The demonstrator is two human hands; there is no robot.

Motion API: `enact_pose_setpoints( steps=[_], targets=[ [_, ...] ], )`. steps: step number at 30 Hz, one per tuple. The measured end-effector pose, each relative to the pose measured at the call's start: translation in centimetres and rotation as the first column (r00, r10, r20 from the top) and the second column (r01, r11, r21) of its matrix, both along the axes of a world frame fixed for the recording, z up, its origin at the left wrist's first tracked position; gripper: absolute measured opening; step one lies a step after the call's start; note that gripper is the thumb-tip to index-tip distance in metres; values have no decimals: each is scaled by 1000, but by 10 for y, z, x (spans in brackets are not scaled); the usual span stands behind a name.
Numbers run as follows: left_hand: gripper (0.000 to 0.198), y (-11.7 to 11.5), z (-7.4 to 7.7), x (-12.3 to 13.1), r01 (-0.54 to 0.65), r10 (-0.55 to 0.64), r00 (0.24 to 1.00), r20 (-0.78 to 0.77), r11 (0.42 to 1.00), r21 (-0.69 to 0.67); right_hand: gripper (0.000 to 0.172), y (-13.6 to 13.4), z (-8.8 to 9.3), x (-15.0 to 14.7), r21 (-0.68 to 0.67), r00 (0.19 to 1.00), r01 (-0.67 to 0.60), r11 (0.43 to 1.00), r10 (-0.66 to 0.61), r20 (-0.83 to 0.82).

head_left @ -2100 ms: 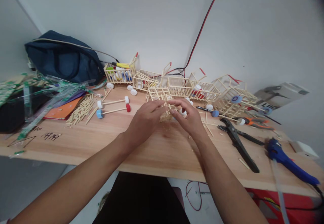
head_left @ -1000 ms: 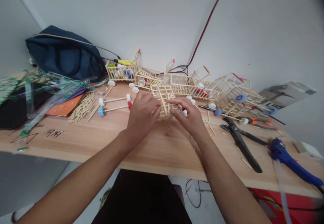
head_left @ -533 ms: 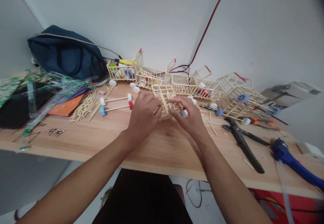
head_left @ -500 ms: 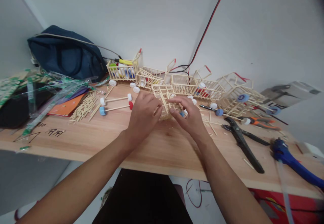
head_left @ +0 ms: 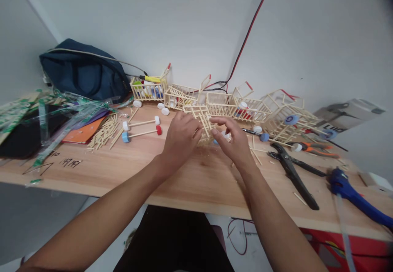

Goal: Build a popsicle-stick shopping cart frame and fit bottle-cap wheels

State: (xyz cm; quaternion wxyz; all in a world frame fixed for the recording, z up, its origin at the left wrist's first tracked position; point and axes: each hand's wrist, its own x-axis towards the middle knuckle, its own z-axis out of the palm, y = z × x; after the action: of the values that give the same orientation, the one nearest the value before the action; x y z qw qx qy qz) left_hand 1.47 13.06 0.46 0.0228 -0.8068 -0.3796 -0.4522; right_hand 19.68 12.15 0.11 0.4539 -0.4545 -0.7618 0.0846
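A small lattice frame of pale wooden sticks stands tilted at the middle of the bench, between my hands. My left hand has its fingers curled and pinched at the frame's near left side; its fingertips partly hide the sticks. On the other side, my right hand has thumb and index finger apart, close to the frame's right edge. Whether those fingertips touch the sticks I cannot tell. Blue and white bottle caps show partly behind my right hand. Two stick axles with cap wheels lie left of my left hand.
Several stick carts line the wall. Loose sticks and a dark blue bag are at the left. Black-handled cutters, orange-handled pliers and a blue glue gun lie at the right.
The view has shifted slightly. My left hand has moved a little to the right with its fingers still curled at the frame. The right hand's thumb and index finger remain apart.
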Motion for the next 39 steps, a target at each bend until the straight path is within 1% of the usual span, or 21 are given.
enact_pose_setpoints(
  steps=[5,10,16,19,24,28,35,39],
  targets=[
    [13,0,3,-1,-10,10,1000,-25,1000,-11,22,2,-3,2,-31,1000,-15,999,14,-14],
    [14,4,8,-3,-19,16,996,-90,999,-27,21,1,-4,1,-63,1000,-11,998,10,-17],
    [6,6,13,-4,21,-26,991,-128,999,-47,22,2,-3,1,-75,1000,-14,997,13,-13],
    [9,2,13,-4,44,-47,985,-166,999,-26,21,3,-4,2,-78,1000,-14,997,13,-12],
    [12,-1,9,-6,48,-48,976,-212,999,-6,21,3,-3,2,-82,1000,-6,997,6,-3],
    [11,0,8,-5,49,-50,978,-201,999,-6,21,3,-2,1,-73,1000,-9,997,9,0],
    [11,3,7,-3,58,-57,990,-128,998,7,22,1,1,-2,-67,1000,-5,998,4,-13],
    [9,3,5,-3,56,-54,998,-41,997,45,22,-1,3,-2,-71,999,-1,997,-2,-40]
  ],
)
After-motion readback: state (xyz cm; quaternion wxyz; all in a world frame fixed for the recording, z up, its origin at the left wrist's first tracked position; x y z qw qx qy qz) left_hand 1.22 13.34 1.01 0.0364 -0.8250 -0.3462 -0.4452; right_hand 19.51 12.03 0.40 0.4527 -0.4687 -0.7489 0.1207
